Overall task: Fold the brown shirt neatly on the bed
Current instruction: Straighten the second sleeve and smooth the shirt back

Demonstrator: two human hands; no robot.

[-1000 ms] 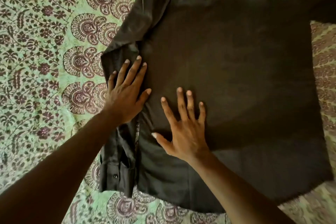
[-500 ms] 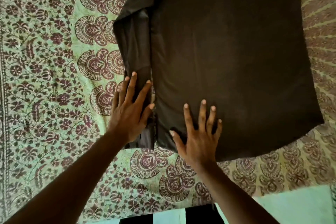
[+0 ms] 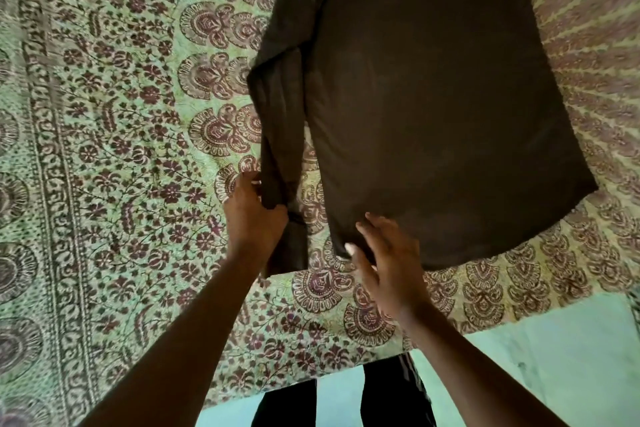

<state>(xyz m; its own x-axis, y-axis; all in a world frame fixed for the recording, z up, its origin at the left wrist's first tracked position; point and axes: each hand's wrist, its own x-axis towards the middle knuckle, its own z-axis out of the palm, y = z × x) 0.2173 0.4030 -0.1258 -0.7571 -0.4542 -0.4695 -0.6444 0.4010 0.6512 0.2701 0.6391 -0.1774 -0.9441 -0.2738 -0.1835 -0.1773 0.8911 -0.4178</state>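
**Clerk:** Item one, the garment. Location?

**Me:** Brown shirt [image 3: 433, 107], lying flat on the bed, spread over the patterned bedspread [image 3: 121, 149]. Body panel smooth, dark, its lower hem towards me and slanting up to my right. Upper part runs out of the top of the view.

**Clerk:** Item two, sleeve?

**Me:** Long sleeve [image 3: 280, 135], on the left side of the shirt, lying alongside the body panel with a narrow strip of bedspread showing between them lower down. Its cuff end hangs below my grip, near the bed's near edge.

**Clerk:** Item three, left hand?

**Me:** My left hand [image 3: 252, 215], fingers curled round the lower sleeve, grasping it in a bunch. Back of the hand faces the camera.

**Clerk:** Item four, right hand?

**Me:** My right hand [image 3: 384, 253], at the lower left corner of the body panel. Thumb up against the hem edge, fingers bent over the cloth. Whether they pinch the fabric or only rest on it, I cannot tell.

**Clerk:** Bedding?

**Me:** Green ground, maroon floral and fan motifs, a banded border down the left.

**Clerk:** Sundries?

**Me:** Pale green floor [image 3: 554, 374] beyond the bed's edge; my dark trouser legs [image 3: 391, 402] standing there.
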